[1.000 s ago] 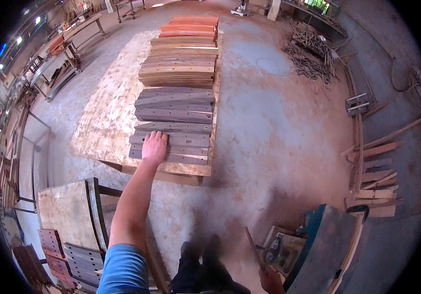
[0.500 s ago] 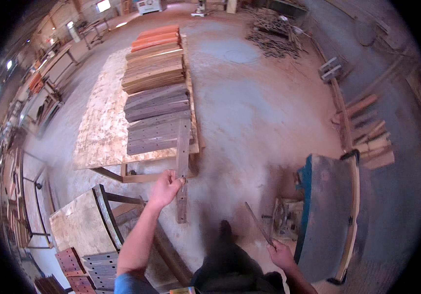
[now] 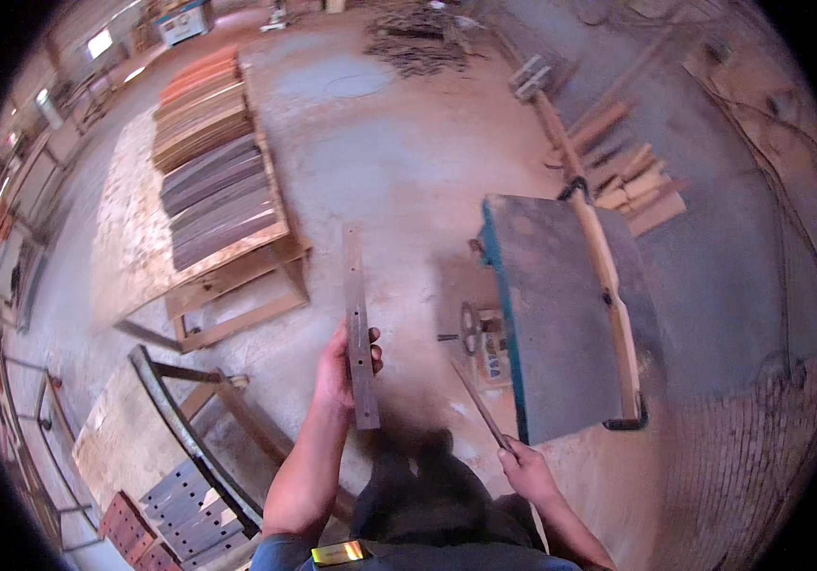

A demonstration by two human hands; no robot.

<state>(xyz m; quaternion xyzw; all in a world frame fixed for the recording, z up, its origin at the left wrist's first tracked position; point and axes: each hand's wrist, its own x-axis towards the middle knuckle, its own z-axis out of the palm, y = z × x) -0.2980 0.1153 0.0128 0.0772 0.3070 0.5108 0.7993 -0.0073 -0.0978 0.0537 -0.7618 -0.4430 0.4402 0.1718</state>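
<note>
Left hand (image 3: 336, 369) grips the drilled wooden strip (image 3: 355, 285) just left of centre, wrapped below its middle, seemingly for control; right hand (image 3: 528, 470), lower right, clutches a thin stick (image 3: 478, 403); boards (image 3: 204, 133), upper left, sit apparently sorted by colour

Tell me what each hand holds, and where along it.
Left hand: a drilled dark wooden slat, below its middle. Right hand: a slim rod, by its near end.

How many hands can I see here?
2: the left hand grips a drilled wooden strip near centre; the right hand, lower right of centre, holds a thin stick.
</note>
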